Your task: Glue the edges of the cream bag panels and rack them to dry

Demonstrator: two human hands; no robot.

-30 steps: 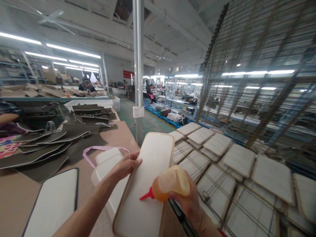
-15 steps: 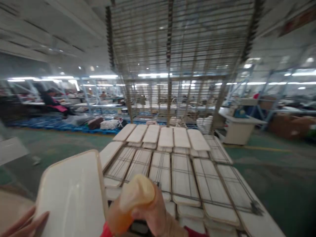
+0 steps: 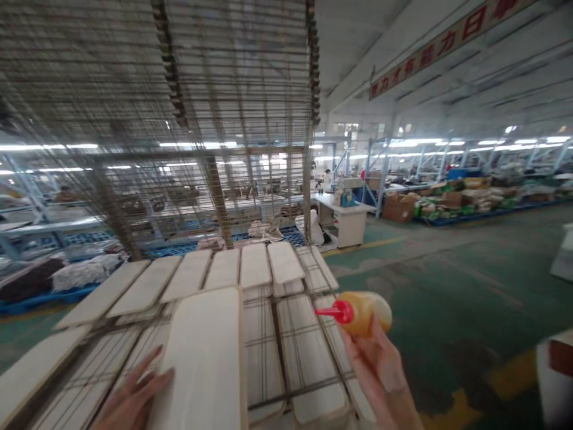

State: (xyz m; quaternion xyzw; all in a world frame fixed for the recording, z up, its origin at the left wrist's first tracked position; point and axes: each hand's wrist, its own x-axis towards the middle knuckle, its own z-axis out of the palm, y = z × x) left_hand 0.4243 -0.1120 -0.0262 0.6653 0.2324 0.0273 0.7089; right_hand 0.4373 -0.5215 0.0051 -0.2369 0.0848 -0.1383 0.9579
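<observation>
My left hand [image 3: 132,391] holds a white rounded-corner panel [image 3: 203,352] by its left edge, with fingers at that edge and the rest of the grip hidden. The panel has a thin tan rim and is tilted up in front of the rack. In my right hand [image 3: 380,367] is a squeeze bottle [image 3: 367,313] of yellowish liquid, lying nearly level. Its red nozzle [image 3: 333,312] points left, apart from the held panel. Under both hands, similar white panels [image 3: 255,266] lie in rows on a wire rack [image 3: 286,394].
Upright wire mesh frames [image 3: 250,89] rise behind the rows of panels. Beyond them stand a pale work table [image 3: 351,224], cardboard boxes [image 3: 398,206] and heaped goods on blue pallets. Green floor [image 3: 439,286] stretches to the right.
The view has turned right. The held panel has come over the rack with my left hand. My right hand has moved right, and the bottle has turned so its red nozzle shows.
</observation>
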